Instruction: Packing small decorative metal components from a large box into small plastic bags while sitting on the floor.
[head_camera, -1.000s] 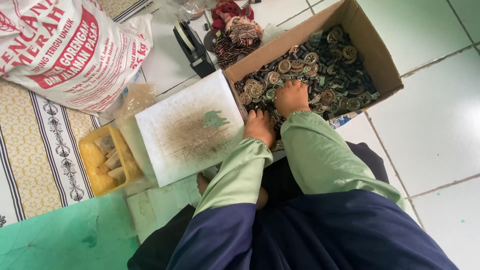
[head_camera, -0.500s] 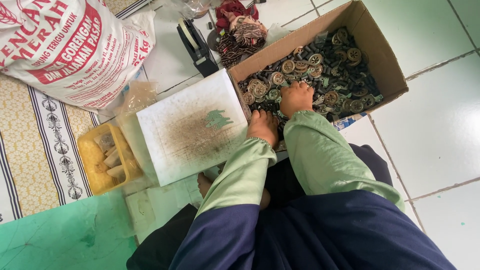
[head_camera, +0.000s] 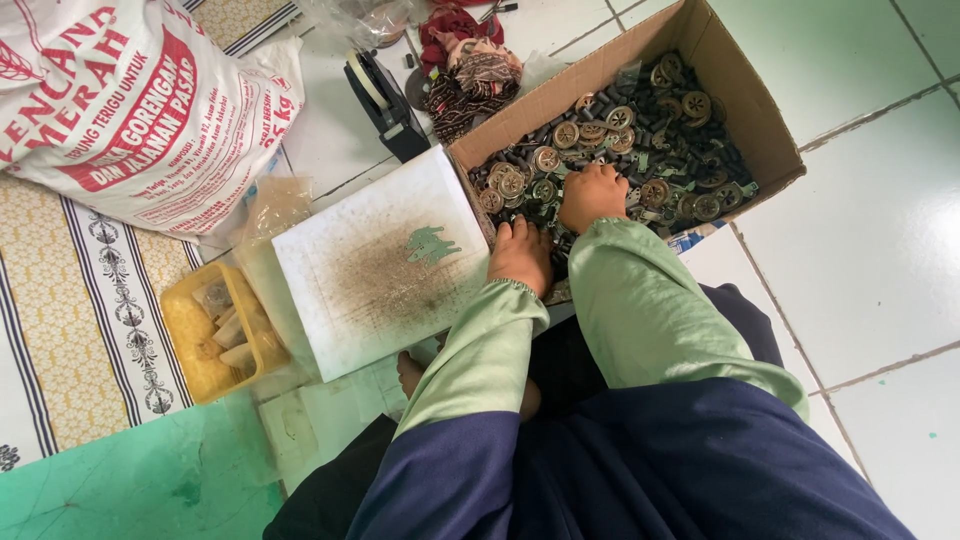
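Observation:
An open cardboard box (head_camera: 768, 128) on the tiled floor holds several round metal parts (head_camera: 690, 105) mixed with dark and green pieces. My right hand (head_camera: 592, 196) lies knuckles up on the parts near the box's front, fingers curled down among them. My left hand (head_camera: 520, 256) rests at the box's near left corner with its fingertips over the edge into the parts. What either hand grips is hidden. Both arms wear light green sleeves. A few small green pieces (head_camera: 432, 243) lie on a dirty white board (head_camera: 370, 290) just left of my left hand.
A yellow tray (head_camera: 188, 322) with pale pieces sits left of the board. A large printed sack (head_camera: 130, 110) lies at the upper left on a patterned mat (head_camera: 70, 330). A black tape dispenser (head_camera: 385, 100) and a cloth bundle (head_camera: 470, 65) lie behind the box.
Both hands stay at the box's near end with only small shifts among the parts. The view has drifted slightly.

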